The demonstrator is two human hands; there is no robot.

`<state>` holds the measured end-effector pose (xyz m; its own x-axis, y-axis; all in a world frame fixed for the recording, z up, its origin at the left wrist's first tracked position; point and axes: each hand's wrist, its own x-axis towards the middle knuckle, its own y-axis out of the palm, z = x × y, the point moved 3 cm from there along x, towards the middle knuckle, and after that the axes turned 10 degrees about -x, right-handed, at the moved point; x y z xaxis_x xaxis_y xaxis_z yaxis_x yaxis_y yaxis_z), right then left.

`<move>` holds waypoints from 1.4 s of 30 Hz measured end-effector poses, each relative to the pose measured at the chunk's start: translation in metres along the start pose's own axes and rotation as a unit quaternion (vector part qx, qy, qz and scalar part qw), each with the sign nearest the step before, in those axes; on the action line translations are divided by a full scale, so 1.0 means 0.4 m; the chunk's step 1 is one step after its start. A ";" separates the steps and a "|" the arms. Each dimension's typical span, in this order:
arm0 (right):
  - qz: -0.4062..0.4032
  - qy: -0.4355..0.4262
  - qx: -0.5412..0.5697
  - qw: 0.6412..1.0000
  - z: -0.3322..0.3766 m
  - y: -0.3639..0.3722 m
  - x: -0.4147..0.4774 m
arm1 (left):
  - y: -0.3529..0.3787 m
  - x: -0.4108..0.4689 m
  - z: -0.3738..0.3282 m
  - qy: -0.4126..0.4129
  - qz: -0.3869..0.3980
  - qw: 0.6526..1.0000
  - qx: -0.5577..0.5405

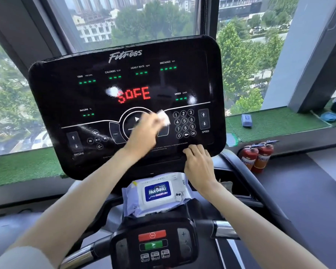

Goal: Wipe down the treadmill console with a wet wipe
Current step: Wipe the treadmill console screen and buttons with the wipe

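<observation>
The window (153, 18) fills the far side of the view, with trees and buildings behind the glass. In front of it stands the treadmill console (66, 98), a wide black panel tilted toward me. It shows "SOFE" in red at its middle, green dashes under the readings, and a number pad from 0 to 9 at the right. A green mat (279, 121) covers the ledge under the window on both sides of the console, and a small blue object (246, 120) lies on it to the right.

Nearest to me is the lower control panel (153, 243), with 1 red button above 1 green one, between the 2 shiny handlebars (224, 229). A pack of wipes (157, 191) with a blue label lies between that panel and the console's lower edge. 2 red fire extinguishers (257, 156) stand on the floor to the right, just below the ledge.

My right hand (199, 166) rests on the console's lower right edge, fingers side by side on the face below the number pad; I cannot tell where the thumb sits. My left hand (144, 135) reaches across the console's middle, blurred, its fingers closed around the wet wipe (163, 117). The wipe is a small white wad against the console face, just left of the number pad and right of the round play button.
</observation>
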<state>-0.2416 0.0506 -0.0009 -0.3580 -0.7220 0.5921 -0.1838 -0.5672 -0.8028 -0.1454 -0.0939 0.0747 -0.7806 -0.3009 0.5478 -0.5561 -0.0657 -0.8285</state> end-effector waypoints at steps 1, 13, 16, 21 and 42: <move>-0.001 -0.005 0.002 1.000 0.004 0.001 -0.001 | 0.031 -0.039 -0.024 0.111 0.109 0.987 0.034; 0.015 -0.017 0.028 0.999 0.054 -0.002 0.006 | 0.040 -0.156 0.020 0.169 0.166 0.970 0.046; 0.020 -0.025 0.034 0.999 0.071 0.000 0.006 | -0.041 -0.138 0.102 0.082 0.093 0.991 0.043; 0.033 -0.063 0.039 0.997 0.119 0.006 0.005 | -0.119 -0.157 0.180 -0.209 -0.245 0.944 -0.066; 0.038 -0.135 0.101 0.985 0.381 0.042 0.019 | -0.275 -0.264 0.368 -0.173 -0.122 0.977 0.016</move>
<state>-0.1079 -0.0249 0.0011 -0.1027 -0.8292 0.5494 0.0294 -0.5546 -0.8316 0.0403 -0.1950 0.0909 -0.4800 -0.5763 0.6614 -0.6992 -0.2041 -0.6852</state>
